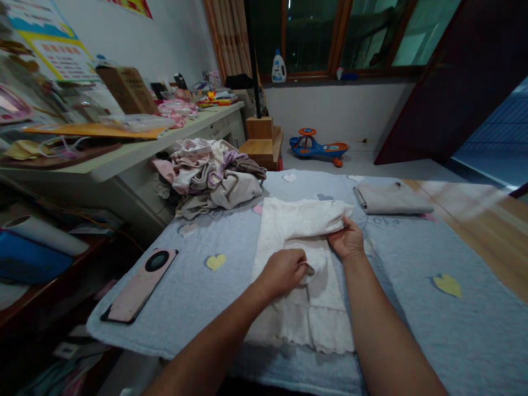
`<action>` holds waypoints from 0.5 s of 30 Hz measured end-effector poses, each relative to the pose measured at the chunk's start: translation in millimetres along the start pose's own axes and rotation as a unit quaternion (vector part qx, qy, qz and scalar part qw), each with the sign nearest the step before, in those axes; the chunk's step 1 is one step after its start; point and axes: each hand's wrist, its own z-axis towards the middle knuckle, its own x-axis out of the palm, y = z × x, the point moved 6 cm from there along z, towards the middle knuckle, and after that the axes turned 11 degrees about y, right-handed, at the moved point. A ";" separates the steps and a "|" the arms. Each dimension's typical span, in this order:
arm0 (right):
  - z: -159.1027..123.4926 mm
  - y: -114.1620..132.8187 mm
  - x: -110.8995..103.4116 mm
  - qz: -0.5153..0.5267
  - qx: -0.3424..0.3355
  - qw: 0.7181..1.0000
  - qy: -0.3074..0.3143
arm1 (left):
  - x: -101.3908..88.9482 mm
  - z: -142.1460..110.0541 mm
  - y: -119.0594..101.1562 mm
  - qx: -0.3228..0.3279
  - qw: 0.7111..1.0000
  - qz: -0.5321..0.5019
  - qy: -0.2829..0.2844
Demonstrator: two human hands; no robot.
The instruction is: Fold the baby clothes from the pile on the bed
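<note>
A white garment (284,220) with a scalloped lower edge lies spread on the blue quilted cover, partly folded over on its right side. My left hand (287,270) is closed on a pinch of its fabric near the middle. At the garment's upper right, my right hand (347,240) grips the folded edge, thumb on top and fingers partly under the cloth. The exact kind of garment cannot be told from this view.
A heap of crumpled clothes (210,176) sits at the back left. A pink phone (138,291) lies face down at the left edge. Back right is a folded grey garment (391,199). Behind stand a cluttered desk (107,162) and a blue-orange ride-on toy (319,148).
</note>
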 end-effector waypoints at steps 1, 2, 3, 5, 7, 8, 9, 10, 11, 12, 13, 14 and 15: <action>0.2 -0.2 -0.6 -0.001 0.002 1.000 -0.001 | -7.5 2.0 7.1 -0.005 0.996 -0.080 -0.034; 0.6 -0.3 -1.1 -0.003 0.004 1.000 0.000 | -14.3 3.6 15.0 -0.011 0.984 -0.166 -0.068; 0.9 -0.5 -1.8 -0.006 0.006 1.000 0.000 | -20.0 4.8 23.3 -0.018 0.963 -0.250 -0.103; 1.6 -0.8 -2.8 -0.013 0.008 1.000 0.002 | -26.8 5.9 38.2 -0.035 0.910 -0.379 -0.162; 1.9 -1.1 -3.1 -0.018 0.009 1.000 0.002 | -27.7 6.1 46.2 -0.047 0.878 -0.438 -0.189; 1.8 -1.1 -2.8 -0.018 0.007 1.000 0.001 | -26.8 5.6 46.9 -0.048 0.874 -0.446 -0.190; 1.6 -1.0 -2.4 -0.016 0.005 1.000 0.000 | -25.2 4.5 45.3 -0.043 0.877 -0.442 -0.181; 1.3 -1.0 -1.6 -0.013 0.004 1.000 0.001 | -23.2 2.5 41.4 -0.034 0.888 -0.427 -0.165; 1.0 -1.2 -0.7 -0.010 0.004 1.000 0.001 | -20.3 -0.1 34.9 -0.018 0.908 -0.397 -0.135; 0.7 -1.3 0.1 -0.007 0.005 1.000 0.002 | -16.2 -3.5 25.5 0.005 0.933 -0.349 -0.091; 0.4 -1.5 0.8 -0.006 0.005 1.000 0.003 | -10.2 -7.8 14.1 0.037 0.957 -0.284 -0.034; 0.3 -1.6 1.2 -0.005 0.005 1.000 0.003 | -2.1 -13.4 2.0 0.073 0.975 -0.208 0.033; 0.2 -1.5 1.3 -0.006 0.004 1.000 0.003 | 6.8 -20.0 -8.5 0.106 0.981 -0.130 0.095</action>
